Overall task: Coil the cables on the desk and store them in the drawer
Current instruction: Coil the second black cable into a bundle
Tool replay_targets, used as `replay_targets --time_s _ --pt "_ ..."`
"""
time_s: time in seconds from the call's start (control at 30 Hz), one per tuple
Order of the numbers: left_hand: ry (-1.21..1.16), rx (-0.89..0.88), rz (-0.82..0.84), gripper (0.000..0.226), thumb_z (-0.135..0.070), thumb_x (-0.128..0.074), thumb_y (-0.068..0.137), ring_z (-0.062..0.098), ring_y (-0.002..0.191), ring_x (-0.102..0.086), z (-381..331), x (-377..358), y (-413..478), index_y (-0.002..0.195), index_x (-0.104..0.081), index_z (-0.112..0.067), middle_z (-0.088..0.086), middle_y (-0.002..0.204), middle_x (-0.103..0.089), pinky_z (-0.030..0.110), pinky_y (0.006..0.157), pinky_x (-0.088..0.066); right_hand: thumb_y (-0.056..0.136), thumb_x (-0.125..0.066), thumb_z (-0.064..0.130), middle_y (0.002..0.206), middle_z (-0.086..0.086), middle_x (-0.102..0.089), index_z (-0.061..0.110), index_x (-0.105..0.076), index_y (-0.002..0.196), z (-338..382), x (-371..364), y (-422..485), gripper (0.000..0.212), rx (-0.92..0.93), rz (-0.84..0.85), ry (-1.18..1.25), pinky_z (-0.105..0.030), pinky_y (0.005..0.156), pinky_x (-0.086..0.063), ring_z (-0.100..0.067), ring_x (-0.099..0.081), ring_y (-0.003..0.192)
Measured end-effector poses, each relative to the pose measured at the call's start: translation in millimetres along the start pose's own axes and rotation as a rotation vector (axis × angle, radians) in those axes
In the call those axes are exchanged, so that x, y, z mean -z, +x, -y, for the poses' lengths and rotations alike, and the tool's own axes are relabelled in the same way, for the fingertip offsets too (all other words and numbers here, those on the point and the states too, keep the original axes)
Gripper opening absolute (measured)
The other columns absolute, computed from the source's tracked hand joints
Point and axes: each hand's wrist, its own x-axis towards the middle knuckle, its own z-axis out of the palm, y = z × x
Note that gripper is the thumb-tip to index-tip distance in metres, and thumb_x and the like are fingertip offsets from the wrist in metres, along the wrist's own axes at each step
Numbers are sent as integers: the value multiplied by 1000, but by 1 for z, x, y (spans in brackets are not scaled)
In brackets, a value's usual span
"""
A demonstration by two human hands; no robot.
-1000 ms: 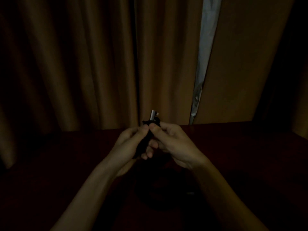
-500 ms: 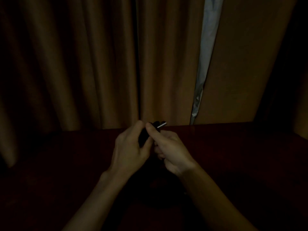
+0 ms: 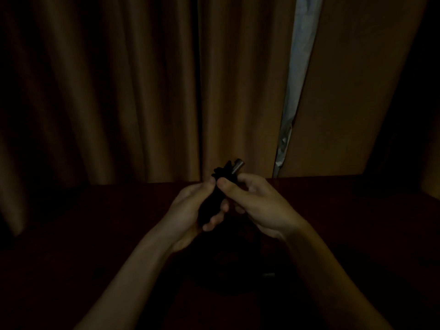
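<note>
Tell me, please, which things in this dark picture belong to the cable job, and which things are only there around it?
Belongs to the job:
- black cable bundle, metal plug sticking out on top
- left hand and right hand, both gripping the bundle
- dark desk

Only around:
- brown curtains
- pale gap between the curtains

No drawer is visible.

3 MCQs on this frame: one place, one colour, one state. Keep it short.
1. Where is the black cable bundle?
A. lying on the desk
B. held above the desk in both hands
C. in a drawer

2. What colour is the plug tip at the bundle's top?
A. silvery metal
B. red
C. green

3. What is the left hand doing?
A. lying flat and open
B. out of view
C. shut around the bundle

Key: 1 B, the left hand and right hand grip it above the desk; 2 A, it glints grey; 3 C, the fingers curl around it.
</note>
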Motion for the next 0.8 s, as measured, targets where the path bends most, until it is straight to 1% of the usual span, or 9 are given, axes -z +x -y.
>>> replay_targets --time_s 0.1,0.23,0.37,0.43,0.5,0.57,0.67,0.73,0.8 --pt "77 -181 -170 24 -25 -55 99 13 57 -53 5 1 5 103 -69 -7 3 74 -64 22 48 -39 103 -57 24 77 4 -62 4 -66 119 -6 -5 5 27 -23 -18 94 -18 59 -43 -5 -59 64" --pt "467 -408 -350 10 -21 -70 94 5 83 -70 7 7 4 102 -71 -17 -10 89 -75 19 70 -54 100 -62 30 81 8 -64 7 -70 116 -10 -15 10 29 -96 -70 290 -19 59 -42 -1 -50 55" --pt "762 -554 -431 15 -27 -75 90 2 80 -69 14 5 4 97 -65 -20 -11 85 -72 22 65 -54 96 -67 39 75 -1 -60 8 -74 99 -15 -21 13 33 -144 -189 278 -19 47 -37 -4 -45 49" --pt "878 -599 -451 18 -31 -74 90 4 77 -68 15 5 5 98 -63 -19 -11 85 -70 25 62 -53 96 -66 40 77 -6 -55 3 -73 102 -20 -20 14 38 -132 -222 236 -18 46 -35 -5 -43 50" --pt "792 -497 -396 23 -31 -76 89 3 73 -67 13 9 5 99 -61 -17 -10 82 -70 23 61 -53 98 -64 40 82 -6 -59 1 -72 108 -19 -17 11 41 -114 -190 180 -17 46 -36 -3 -45 51" --pt "484 -266 -233 34 -37 -76 87 12 64 -66 7 16 4 99 -57 -10 -2 77 -69 29 57 -51 100 -61 37 85 -5 -66 3 -72 110 -15 -12 8 37 -80 -106 164 -15 47 -40 -4 -54 54" --pt "74 -18 22 41 -48 -60 93 20 51 -53 0 19 0 103 -66 -9 11 75 -61 30 51 -40 102 -57 39 87 -9 -66 8 -70 112 -10 -6 5 35 -38 5 90 -11 54 -45 -10 -62 65" --pt "13 33 68 46 -54 -52 98 19 46 -48 -2 18 -1 104 -73 -14 12 72 -59 29 49 -36 103 -55 38 88 -7 -67 11 -70 113 -9 -3 4 33 -34 38 30 -9 56 -43 -7 -62 70" --pt "27 32 94 43 -52 -54 97 18 42 -46 0 18 1 98 -75 -15 12 68 -59 27 46 -33 104 -54 33 81 -5 -66 7 -68 114 -8 -2 4 31 -27 77 15 -12 54 -42 -10 -59 69"
